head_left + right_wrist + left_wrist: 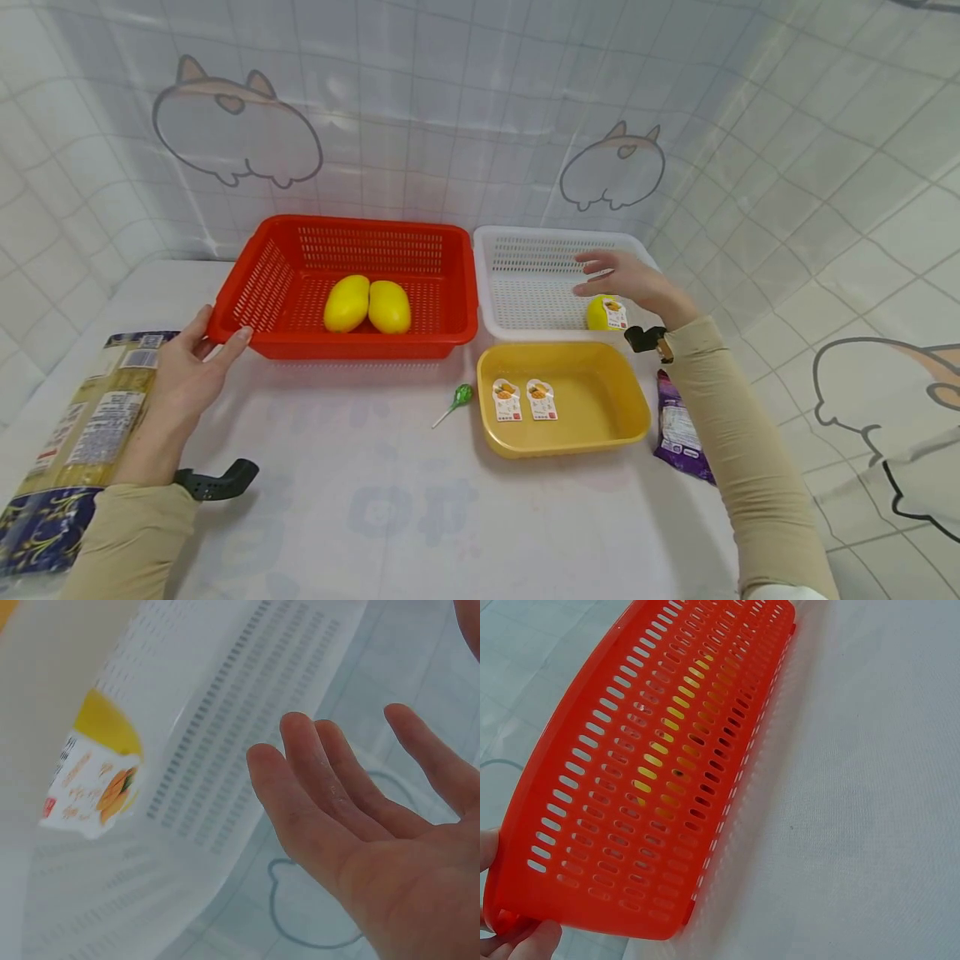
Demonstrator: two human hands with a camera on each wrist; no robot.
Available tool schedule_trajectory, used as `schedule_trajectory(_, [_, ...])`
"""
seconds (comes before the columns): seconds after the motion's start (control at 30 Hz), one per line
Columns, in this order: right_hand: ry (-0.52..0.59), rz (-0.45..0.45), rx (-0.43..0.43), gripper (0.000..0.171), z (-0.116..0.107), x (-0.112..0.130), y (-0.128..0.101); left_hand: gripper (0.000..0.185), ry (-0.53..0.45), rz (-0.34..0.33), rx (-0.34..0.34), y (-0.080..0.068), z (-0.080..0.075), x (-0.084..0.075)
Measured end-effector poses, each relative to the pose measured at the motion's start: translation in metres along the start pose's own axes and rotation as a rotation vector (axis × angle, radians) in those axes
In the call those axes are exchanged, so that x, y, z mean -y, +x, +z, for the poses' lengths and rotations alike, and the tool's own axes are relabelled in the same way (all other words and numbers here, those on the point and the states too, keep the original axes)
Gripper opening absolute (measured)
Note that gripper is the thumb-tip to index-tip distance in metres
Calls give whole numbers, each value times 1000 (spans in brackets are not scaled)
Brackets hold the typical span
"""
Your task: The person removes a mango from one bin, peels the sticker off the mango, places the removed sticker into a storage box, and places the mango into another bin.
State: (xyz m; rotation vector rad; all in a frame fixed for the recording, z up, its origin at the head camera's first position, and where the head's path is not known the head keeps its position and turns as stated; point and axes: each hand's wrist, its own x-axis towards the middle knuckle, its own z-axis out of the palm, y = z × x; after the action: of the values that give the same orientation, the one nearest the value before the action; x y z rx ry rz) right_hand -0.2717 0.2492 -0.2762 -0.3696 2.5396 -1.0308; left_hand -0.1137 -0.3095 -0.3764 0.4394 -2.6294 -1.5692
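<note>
My left hand grips the near left corner of a red slotted basket, thumb on its rim; its fingertips show at that corner in the left wrist view. Two yellow oval fruits lie side by side inside the red basket and show through its slots. My right hand hovers open, fingers straight, over a white basket. Just below the palm lies a small yellow cup with a fruit label. In the right wrist view the open right hand is above the blurred cup.
In front of the white basket a yellow tray holds two labelled packets. A green lollipop lies left of the tray and a purple packet right of it. A long noodle package lies at the table's left edge.
</note>
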Motion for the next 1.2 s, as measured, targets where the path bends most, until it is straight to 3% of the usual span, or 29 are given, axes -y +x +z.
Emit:
schedule_trajectory(0.87, [73, 225, 83, 78, -27, -26, 7, 84, -7, 17, 4, -1, -1, -1])
schedule_trajectory(1.2, [175, 343, 112, 79, -36, -40, 18, 86, -5, 8, 4, -1, 1, 1])
